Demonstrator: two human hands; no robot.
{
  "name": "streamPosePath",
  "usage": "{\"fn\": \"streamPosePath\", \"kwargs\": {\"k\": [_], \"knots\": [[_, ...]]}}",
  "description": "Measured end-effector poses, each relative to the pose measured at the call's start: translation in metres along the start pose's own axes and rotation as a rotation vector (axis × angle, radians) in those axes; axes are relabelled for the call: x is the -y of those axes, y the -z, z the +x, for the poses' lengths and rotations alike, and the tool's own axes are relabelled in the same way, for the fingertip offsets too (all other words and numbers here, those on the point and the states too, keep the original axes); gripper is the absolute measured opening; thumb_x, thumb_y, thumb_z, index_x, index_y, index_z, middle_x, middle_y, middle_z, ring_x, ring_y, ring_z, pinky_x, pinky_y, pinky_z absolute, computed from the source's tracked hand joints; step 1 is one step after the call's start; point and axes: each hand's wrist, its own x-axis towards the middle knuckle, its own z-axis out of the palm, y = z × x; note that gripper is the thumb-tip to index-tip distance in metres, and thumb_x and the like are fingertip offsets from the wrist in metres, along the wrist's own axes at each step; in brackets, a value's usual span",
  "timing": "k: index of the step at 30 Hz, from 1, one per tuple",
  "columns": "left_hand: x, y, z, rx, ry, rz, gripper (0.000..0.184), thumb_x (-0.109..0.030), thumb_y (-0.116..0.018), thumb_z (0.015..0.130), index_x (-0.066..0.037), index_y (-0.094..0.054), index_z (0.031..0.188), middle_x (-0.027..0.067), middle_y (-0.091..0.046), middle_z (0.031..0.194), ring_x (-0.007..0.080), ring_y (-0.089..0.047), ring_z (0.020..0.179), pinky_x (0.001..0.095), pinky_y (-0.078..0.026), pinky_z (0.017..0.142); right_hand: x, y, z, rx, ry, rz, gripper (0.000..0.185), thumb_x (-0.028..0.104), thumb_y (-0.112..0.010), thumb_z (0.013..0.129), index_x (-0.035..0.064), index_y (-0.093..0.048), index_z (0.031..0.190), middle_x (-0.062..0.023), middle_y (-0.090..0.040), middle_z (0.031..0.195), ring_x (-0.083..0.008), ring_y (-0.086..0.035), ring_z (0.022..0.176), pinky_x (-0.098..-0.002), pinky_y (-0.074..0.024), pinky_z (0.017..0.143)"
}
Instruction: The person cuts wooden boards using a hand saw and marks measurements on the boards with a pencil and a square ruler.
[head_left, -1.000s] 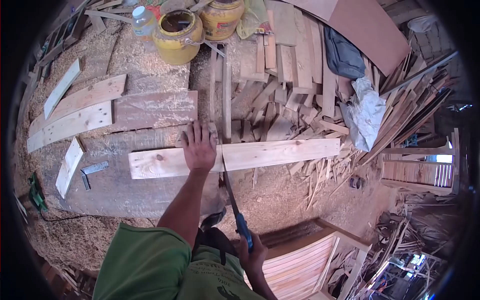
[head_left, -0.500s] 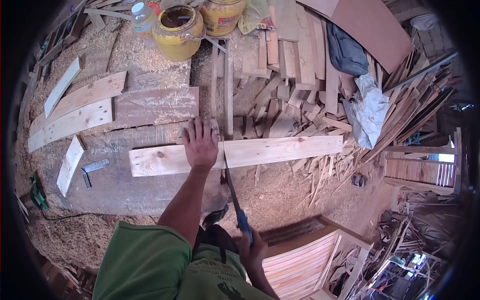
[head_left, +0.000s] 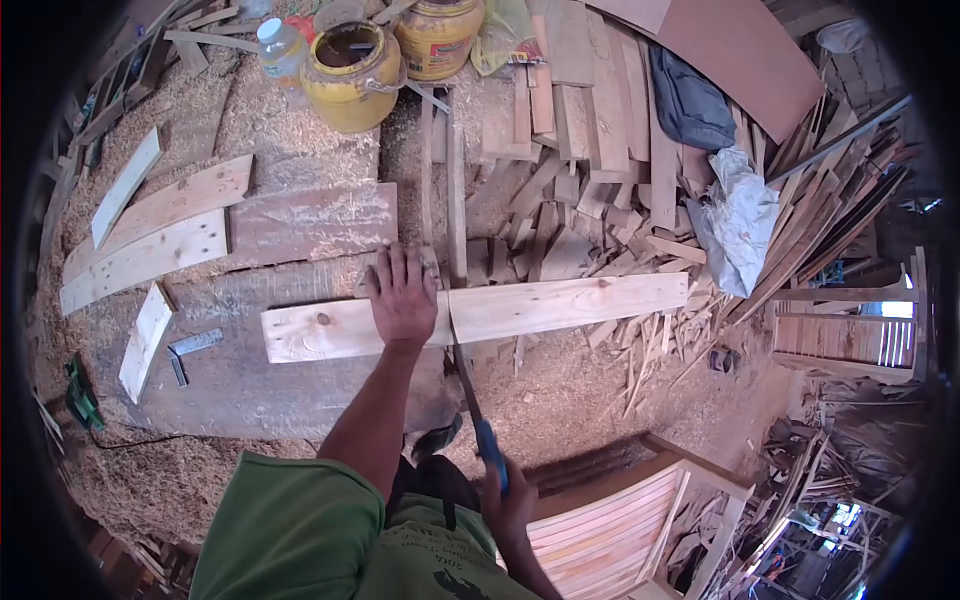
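A long pale plank lies across the edge of the work surface, its right part sticking out beyond it. My left hand rests flat on the plank with fingers spread, reaching over its far edge onto a small wood block. Gripped in my right hand is the blue handle of a handsaw. Its blade meets the plank just right of my left hand, along the edge of the work surface. How deep the blade sits in the wood I cannot tell.
Left on the sawdust-strewn work surface lie a try square, a short board and several planks. Yellow buckets and a bottle stand at the back. Offcuts are heaped beyond; a slatted wooden piece is at lower right.
The view has shifted slightly, so the surface and plank appear a little lower on the left. My right hand and the saw show only a very small shift; my left hand stays on the plank.
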Motion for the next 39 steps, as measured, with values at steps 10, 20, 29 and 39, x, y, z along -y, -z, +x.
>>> {"fn": "streamPosePath", "kwargs": {"k": [10,20,29,39], "knots": [[-0.002,-0.002,0.002,0.039,0.009,0.037,0.052,-0.039,-0.05,0.109,-0.011,-0.055,0.153,0.0164,-0.051,0.161,0.0384,-0.042,0.153,0.0616,-0.029,0.126,0.024,-0.016,0.042,0.087,-0.133,0.002,0.045,0.034,-0.062,0.108,-0.0024,-0.069,0.134,-0.029,-0.076,0.097,-0.0426,-0.079,0.09,-0.0498,-0.0607,0.076],[0.0,-0.001,-0.003,0.001,-0.001,0.013,0.051,-0.038,-0.053,0.109,-0.01,-0.056,0.152,0.0168,-0.051,0.16,0.0389,-0.041,0.154,0.0618,-0.03,0.126,0.02,-0.088,0.154,-0.007,0.108,-0.019,0.036,0.031,-0.063,0.109,-0.0028,-0.072,0.119,-0.0221,-0.072,0.081,-0.036,-0.074,0.07,-0.0441,-0.0555,0.065],[0.001,-0.005,0.0,0.01,0.004,0.022,0.053,-0.038,-0.052,0.109,-0.01,-0.055,0.154,0.017,-0.051,0.161,0.0398,-0.04,0.154,0.0618,-0.03,0.126,-0.015,-0.003,-0.02,0.036,-0.071,0.117,0.045,0.033,-0.068,0.105,-0.0007,-0.069,0.136,-0.0238,-0.077,0.091,-0.0323,-0.081,0.083,-0.0426,-0.061,0.072],[-0.002,-0.002,0.0,0.062,0.011,0.039,0.052,-0.038,-0.049,0.11,-0.011,-0.055,0.154,0.0165,-0.05,0.162,0.0394,-0.041,0.153,0.06,-0.029,0.127,-0.008,-0.025,0.036,0.046,-0.098,0.136,0.041,0.03,-0.059,0.11,0.0,-0.069,0.135,-0.0309,-0.074,0.1,-0.0476,-0.076,0.096,-0.0502,-0.0596,0.079]]}}
